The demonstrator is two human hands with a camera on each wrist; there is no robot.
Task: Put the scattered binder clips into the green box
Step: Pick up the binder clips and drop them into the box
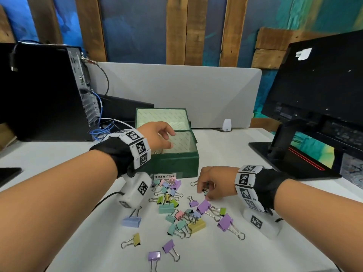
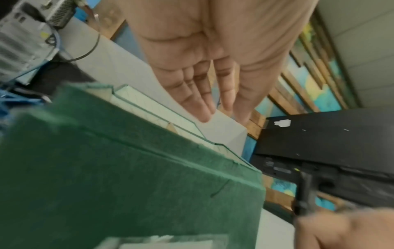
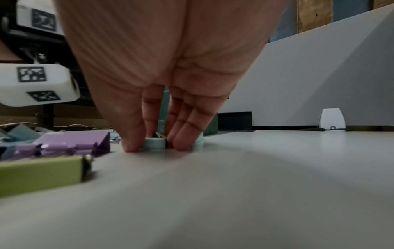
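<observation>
Head view: the green box (image 1: 172, 163) stands open on the white worktop (image 1: 225, 154), its lid tilted up behind it and a "Binder Clips" label (image 1: 164, 176) on its front wall. The left hand (image 1: 157, 137) hovers over the box's opening, grip loose, fingers relaxed and holding nothing. Scattered binder clips (image 1: 182, 211) in purple, green, yellow, blue and pink lie on the worktop just in front of the box. The right hand (image 1: 214, 183) reaches down at the right edge of the pile, fingertips pinching a small clip (image 1: 205, 191). Left wrist view: the left hand's (image 2: 213, 59) fingers (image 2: 198, 101) are straight and slightly spread above the box (image 2: 127, 176). Right wrist view: the right hand's (image 3: 170, 75) thumb and fingers press together on a pale green clip (image 3: 154, 143) resting on the worktop (image 3: 234, 193); purple (image 3: 72, 144) and yellow-green (image 3: 40, 171) clips lie to its left.
</observation>
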